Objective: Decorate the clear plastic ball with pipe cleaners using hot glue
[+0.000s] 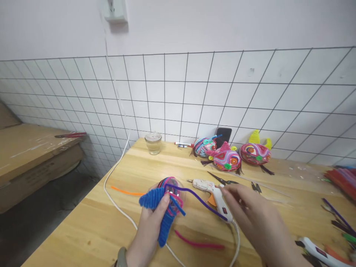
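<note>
My left hand (151,222) is closed around a clear plastic ball (178,191) partly wrapped in pink, blue and black pipe cleaners. Two coiled blue pipe-cleaner pieces (151,198) stick out from it. A purple pipe cleaner (191,191) runs from the ball to the right, its loose end over the handle of a white hot glue gun (204,185). At the rear of that gun, my right hand (250,211) has curled fingers, the fingertips against it. The gun's nozzle points left. A magenta pipe cleaner (198,245) and an orange one (125,191) lie nearby.
Several decorated fish-like balls (226,157), a phone (223,135), a marker (183,144) and a lidded glass (153,144) stand along the tiled wall. Black scissors (222,180) lie behind the gun. A second glue gun (319,252) is lower right. A white cord (114,202) crosses the table's left side.
</note>
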Action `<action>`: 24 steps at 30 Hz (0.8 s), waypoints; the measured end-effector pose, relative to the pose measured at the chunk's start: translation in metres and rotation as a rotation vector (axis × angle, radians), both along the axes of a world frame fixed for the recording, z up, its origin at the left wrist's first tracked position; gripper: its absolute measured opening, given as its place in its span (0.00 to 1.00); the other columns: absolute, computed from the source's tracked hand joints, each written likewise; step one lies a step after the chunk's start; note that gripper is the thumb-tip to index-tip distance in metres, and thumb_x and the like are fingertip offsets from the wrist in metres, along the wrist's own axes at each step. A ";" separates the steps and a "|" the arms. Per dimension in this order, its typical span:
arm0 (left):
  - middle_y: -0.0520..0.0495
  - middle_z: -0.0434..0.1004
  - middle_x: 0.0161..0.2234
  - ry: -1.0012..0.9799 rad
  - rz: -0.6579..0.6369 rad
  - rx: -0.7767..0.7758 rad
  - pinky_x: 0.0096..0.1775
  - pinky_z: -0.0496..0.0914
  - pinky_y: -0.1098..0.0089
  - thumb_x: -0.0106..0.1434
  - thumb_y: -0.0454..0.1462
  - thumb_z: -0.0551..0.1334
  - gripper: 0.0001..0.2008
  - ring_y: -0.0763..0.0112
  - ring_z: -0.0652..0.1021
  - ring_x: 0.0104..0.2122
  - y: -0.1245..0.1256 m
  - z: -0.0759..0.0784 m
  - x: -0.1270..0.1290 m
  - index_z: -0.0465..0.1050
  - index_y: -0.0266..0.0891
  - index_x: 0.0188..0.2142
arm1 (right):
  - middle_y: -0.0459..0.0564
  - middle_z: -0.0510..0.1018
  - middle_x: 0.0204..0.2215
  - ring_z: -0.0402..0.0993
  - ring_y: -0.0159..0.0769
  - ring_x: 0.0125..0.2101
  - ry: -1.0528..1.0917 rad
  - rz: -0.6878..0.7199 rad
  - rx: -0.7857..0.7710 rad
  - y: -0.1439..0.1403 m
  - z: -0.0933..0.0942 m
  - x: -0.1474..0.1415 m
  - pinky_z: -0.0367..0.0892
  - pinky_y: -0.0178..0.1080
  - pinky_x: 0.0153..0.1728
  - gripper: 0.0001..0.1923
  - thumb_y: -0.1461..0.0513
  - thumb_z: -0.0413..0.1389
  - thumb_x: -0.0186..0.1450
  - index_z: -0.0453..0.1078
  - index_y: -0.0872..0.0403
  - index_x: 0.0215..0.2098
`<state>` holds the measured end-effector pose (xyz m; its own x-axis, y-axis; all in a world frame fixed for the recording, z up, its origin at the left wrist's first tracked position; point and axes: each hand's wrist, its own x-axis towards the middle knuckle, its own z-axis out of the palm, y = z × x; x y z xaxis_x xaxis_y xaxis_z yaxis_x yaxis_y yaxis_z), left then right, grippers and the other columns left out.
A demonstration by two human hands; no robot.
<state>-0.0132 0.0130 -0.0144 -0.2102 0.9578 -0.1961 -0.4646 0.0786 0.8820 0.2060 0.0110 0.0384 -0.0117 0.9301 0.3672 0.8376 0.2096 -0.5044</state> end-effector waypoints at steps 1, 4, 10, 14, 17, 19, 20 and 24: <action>0.47 0.82 0.39 0.013 -0.011 0.015 0.45 0.72 0.67 0.52 0.43 0.69 0.20 0.60 0.78 0.43 -0.001 -0.001 0.001 0.75 0.42 0.44 | 0.48 0.75 0.24 0.72 0.38 0.25 0.006 0.117 0.061 -0.008 0.002 -0.010 0.63 0.37 0.26 0.11 0.54 0.49 0.66 0.69 0.49 0.30; 0.47 0.80 0.43 0.049 -0.077 0.077 0.46 0.71 0.68 0.54 0.43 0.68 0.27 0.61 0.77 0.45 -0.006 0.000 0.004 0.68 0.44 0.53 | 0.46 0.75 0.23 0.72 0.33 0.23 -0.015 0.355 0.095 -0.024 -0.002 -0.037 0.64 0.33 0.25 0.09 0.61 0.49 0.68 0.67 0.51 0.31; 0.46 0.78 0.44 0.127 -0.112 0.088 0.46 0.70 0.67 0.55 0.43 0.67 0.31 0.60 0.76 0.45 -0.009 0.004 0.005 0.63 0.44 0.57 | 0.46 0.77 0.24 0.72 0.32 0.22 0.004 0.425 -0.003 -0.025 -0.017 -0.051 0.63 0.33 0.24 0.09 0.62 0.48 0.68 0.69 0.51 0.32; 0.45 0.77 0.48 0.138 -0.108 0.080 0.47 0.69 0.67 0.55 0.44 0.66 0.32 0.59 0.75 0.48 -0.008 0.002 0.004 0.62 0.44 0.58 | 0.46 0.76 0.23 0.72 0.31 0.22 0.023 0.427 -0.003 -0.024 -0.016 -0.051 0.62 0.32 0.24 0.11 0.62 0.47 0.68 0.70 0.52 0.32; 0.45 0.75 0.50 0.159 -0.118 0.084 0.49 0.68 0.66 0.56 0.44 0.66 0.32 0.59 0.74 0.49 -0.009 0.001 0.004 0.60 0.45 0.58 | 0.44 0.75 0.20 0.70 0.30 0.20 0.043 0.406 0.003 -0.025 -0.015 -0.053 0.60 0.31 0.22 0.12 0.62 0.46 0.68 0.69 0.52 0.30; 0.45 0.76 0.49 0.167 -0.119 0.087 0.48 0.68 0.66 0.56 0.43 0.66 0.32 0.59 0.75 0.49 -0.009 0.002 0.004 0.60 0.45 0.59 | 0.43 0.74 0.19 0.68 0.30 0.18 0.049 0.378 -0.001 -0.025 -0.015 -0.055 0.59 0.31 0.21 0.13 0.63 0.46 0.68 0.68 0.52 0.28; 0.45 0.76 0.49 0.168 -0.120 0.087 0.48 0.68 0.66 0.56 0.43 0.66 0.33 0.59 0.75 0.49 -0.010 0.002 0.004 0.60 0.45 0.59 | 0.43 0.73 0.19 0.68 0.30 0.18 0.053 0.361 -0.006 -0.025 -0.016 -0.055 0.59 0.32 0.21 0.13 0.63 0.45 0.68 0.67 0.52 0.28; 0.45 0.76 0.49 0.148 -0.140 0.077 0.49 0.68 0.66 0.56 0.44 0.65 0.33 0.58 0.75 0.49 -0.011 0.002 0.005 0.58 0.45 0.60 | 0.42 0.73 0.17 0.67 0.30 0.17 0.075 0.315 -0.029 -0.025 -0.017 -0.057 0.58 0.32 0.20 0.12 0.63 0.46 0.67 0.67 0.52 0.27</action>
